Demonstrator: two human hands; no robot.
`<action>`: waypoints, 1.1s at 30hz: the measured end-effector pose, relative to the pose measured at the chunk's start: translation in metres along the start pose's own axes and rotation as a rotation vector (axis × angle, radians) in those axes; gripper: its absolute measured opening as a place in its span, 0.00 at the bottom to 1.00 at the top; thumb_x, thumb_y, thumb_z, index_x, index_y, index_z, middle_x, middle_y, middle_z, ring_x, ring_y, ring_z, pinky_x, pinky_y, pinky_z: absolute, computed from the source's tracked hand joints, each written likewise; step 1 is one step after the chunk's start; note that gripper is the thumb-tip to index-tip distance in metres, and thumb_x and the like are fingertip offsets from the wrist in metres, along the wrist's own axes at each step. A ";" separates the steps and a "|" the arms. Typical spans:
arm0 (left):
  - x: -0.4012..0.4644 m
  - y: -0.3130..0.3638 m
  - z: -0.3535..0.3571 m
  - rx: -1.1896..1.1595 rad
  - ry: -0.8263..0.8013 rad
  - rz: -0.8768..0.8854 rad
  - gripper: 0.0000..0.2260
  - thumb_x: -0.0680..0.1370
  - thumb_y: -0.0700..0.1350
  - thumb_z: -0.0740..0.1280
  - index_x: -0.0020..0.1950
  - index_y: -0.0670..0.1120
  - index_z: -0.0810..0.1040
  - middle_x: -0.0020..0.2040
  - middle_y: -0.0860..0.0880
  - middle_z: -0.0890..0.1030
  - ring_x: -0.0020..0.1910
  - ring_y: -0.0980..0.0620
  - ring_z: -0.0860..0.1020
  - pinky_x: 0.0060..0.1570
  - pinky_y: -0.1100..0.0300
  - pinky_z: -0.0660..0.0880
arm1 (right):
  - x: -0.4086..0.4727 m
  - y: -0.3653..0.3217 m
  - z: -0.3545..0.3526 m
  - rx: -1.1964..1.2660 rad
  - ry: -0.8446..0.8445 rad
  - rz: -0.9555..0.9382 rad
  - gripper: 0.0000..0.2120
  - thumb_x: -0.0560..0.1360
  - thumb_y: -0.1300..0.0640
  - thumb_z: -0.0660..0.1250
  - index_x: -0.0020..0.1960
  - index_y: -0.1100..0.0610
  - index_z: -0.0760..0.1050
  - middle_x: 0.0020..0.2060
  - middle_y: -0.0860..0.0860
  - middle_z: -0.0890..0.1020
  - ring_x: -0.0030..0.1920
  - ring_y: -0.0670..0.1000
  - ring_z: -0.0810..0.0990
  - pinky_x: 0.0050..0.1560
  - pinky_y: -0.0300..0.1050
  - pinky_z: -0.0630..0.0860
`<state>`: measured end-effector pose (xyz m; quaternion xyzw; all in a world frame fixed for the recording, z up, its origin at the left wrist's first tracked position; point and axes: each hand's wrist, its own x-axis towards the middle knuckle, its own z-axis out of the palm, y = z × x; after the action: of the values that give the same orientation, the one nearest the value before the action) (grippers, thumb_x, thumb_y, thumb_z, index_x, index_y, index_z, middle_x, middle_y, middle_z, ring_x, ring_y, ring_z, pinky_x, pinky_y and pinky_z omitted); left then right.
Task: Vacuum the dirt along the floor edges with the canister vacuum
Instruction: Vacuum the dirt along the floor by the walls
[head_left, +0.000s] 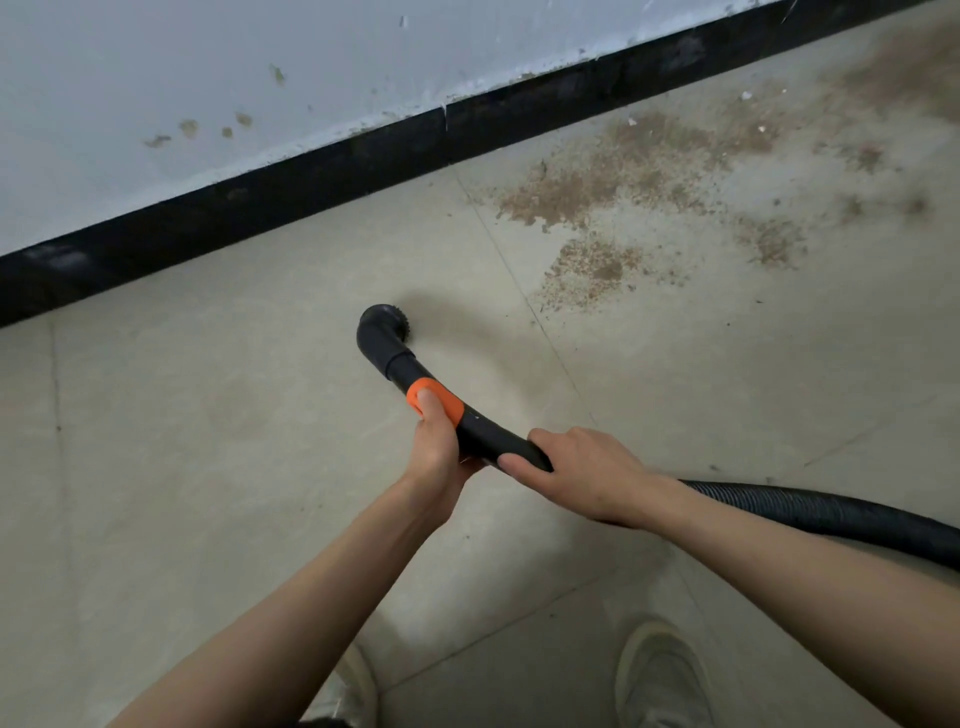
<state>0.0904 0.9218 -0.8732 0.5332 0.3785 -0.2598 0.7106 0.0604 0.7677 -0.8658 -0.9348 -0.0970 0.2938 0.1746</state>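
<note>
Beside dirt, both hands gripping nozzle

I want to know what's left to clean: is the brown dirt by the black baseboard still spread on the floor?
Still spread: brown dirt lies in patches right of the black round brush nozzle, which sits on bare tile.
</note>
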 end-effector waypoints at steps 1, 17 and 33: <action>0.002 0.000 0.004 0.013 -0.019 -0.005 0.24 0.82 0.60 0.47 0.53 0.40 0.68 0.48 0.41 0.77 0.46 0.45 0.78 0.38 0.55 0.75 | -0.001 0.003 -0.001 0.002 0.006 0.013 0.23 0.74 0.30 0.46 0.36 0.48 0.60 0.30 0.47 0.72 0.30 0.47 0.69 0.29 0.43 0.60; -0.021 -0.067 0.068 0.103 -0.230 -0.133 0.27 0.81 0.61 0.44 0.64 0.39 0.64 0.57 0.40 0.76 0.52 0.45 0.78 0.41 0.58 0.76 | -0.070 0.080 0.023 0.000 0.068 0.132 0.20 0.74 0.33 0.50 0.37 0.48 0.61 0.28 0.45 0.68 0.30 0.50 0.68 0.29 0.44 0.58; 0.006 -0.036 0.123 0.157 -0.288 -0.102 0.25 0.82 0.60 0.46 0.64 0.40 0.64 0.50 0.43 0.76 0.47 0.46 0.77 0.46 0.51 0.76 | -0.055 0.105 -0.010 0.068 0.155 0.221 0.21 0.76 0.34 0.50 0.36 0.50 0.61 0.29 0.46 0.69 0.32 0.52 0.70 0.31 0.45 0.60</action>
<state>0.0986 0.7943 -0.8805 0.5243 0.2777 -0.3981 0.6996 0.0298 0.6530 -0.8700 -0.9532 0.0305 0.2414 0.1794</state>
